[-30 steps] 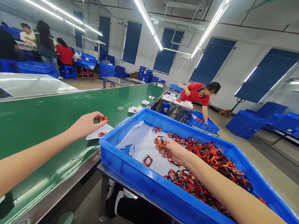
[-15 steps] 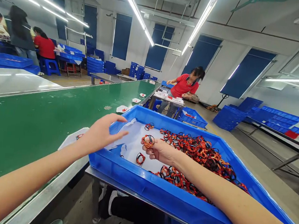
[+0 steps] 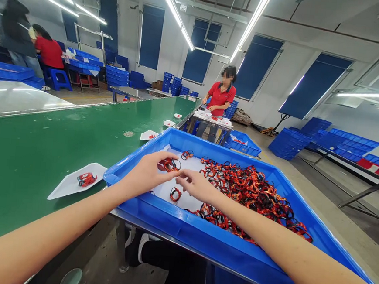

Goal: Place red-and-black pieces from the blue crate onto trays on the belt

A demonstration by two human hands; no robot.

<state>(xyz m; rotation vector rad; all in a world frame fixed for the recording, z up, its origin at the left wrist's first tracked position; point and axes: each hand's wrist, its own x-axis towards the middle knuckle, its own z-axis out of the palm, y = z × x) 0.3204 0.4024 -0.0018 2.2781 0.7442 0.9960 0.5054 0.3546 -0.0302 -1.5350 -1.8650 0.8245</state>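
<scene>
My left hand (image 3: 147,173) hangs over the blue plastic crate (image 3: 182,229), its fingers pinching a red-and-black braided bracelet (image 3: 168,165). My right hand (image 3: 197,186) is beside it, with its fingertips almost at that bracelet and nothing visible in them. A large heap of similar bracelets (image 3: 244,192) fills the crate's right side. White sheeting (image 3: 187,163) lines the crate's left part, with a single bracelet (image 3: 175,194) lying on it just below my hands. Another bracelet (image 3: 87,179) lies on a white plate (image 3: 71,185) on the green conveyor belt.
The green conveyor belt (image 3: 60,149) runs beside the crate, carrying more white plates farther along. Legs in dark trousers (image 3: 164,256) show below the crate. A co-worker in a red shirt (image 3: 221,96) stands at a table beyond, near stacked blue crates (image 3: 289,143).
My left hand has moved right from the plate to over the crate. The bracelet earlier in my right hand's fingers now sits in my left hand. The co-worker has straightened up.
</scene>
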